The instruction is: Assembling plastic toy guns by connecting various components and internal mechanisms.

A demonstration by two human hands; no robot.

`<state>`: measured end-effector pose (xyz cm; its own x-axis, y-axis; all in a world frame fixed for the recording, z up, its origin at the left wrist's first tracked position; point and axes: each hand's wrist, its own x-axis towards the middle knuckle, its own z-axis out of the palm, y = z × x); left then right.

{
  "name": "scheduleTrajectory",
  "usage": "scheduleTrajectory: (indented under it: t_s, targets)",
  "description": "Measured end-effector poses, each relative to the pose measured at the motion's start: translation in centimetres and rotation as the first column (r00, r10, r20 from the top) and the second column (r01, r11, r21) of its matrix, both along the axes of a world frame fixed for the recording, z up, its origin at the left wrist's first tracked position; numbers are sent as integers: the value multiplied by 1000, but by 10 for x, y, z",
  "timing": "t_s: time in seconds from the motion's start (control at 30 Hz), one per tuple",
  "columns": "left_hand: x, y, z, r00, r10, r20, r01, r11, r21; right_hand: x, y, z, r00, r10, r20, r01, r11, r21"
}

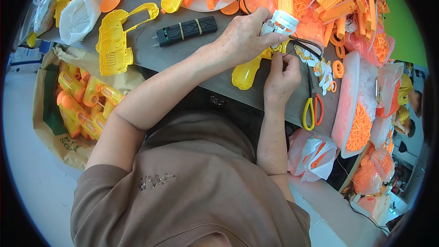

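Observation:
A yellow toy-gun shell (247, 73) lies on the grey table (183, 55) in front of me. My left hand (244, 36) presses down on its upper part and grips a white plastic part (283, 22) fitted to it. Just below, my right hand (281, 75) pinches something small at the shell's body; what sits between the fingers is hidden. Thin dark wires (306, 43) run off to the right from the shell.
A black battery block (185, 30) and another yellow shell half (114, 41) lie to the left. Scissors with yellow and red handles (312, 105) sit right, beside trays of orange parts (359, 123). A sack of finished toy guns (84, 105) stands lower left.

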<state>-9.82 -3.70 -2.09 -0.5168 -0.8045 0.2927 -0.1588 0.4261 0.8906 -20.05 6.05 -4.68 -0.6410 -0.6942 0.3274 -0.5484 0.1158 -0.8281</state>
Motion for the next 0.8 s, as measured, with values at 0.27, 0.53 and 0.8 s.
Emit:
scheduleTrajectory:
  t_s: [0.27, 0.53, 0.8]
  targets:
    - [0, -1, 6, 1000, -10, 3, 10, 996, 91, -1, -4, -2, 997, -10, 79, 17, 996, -83]
    - [2, -3, 6, 1000, -8, 20, 5, 993, 121, 3, -7, 0, 900, -16, -436, 1, 999, -36]
    - [1, -2, 7, 1000, -26, 1, 25, 986, 167, 2, -7, 2, 773, 64, -632, -24, 997, 73]
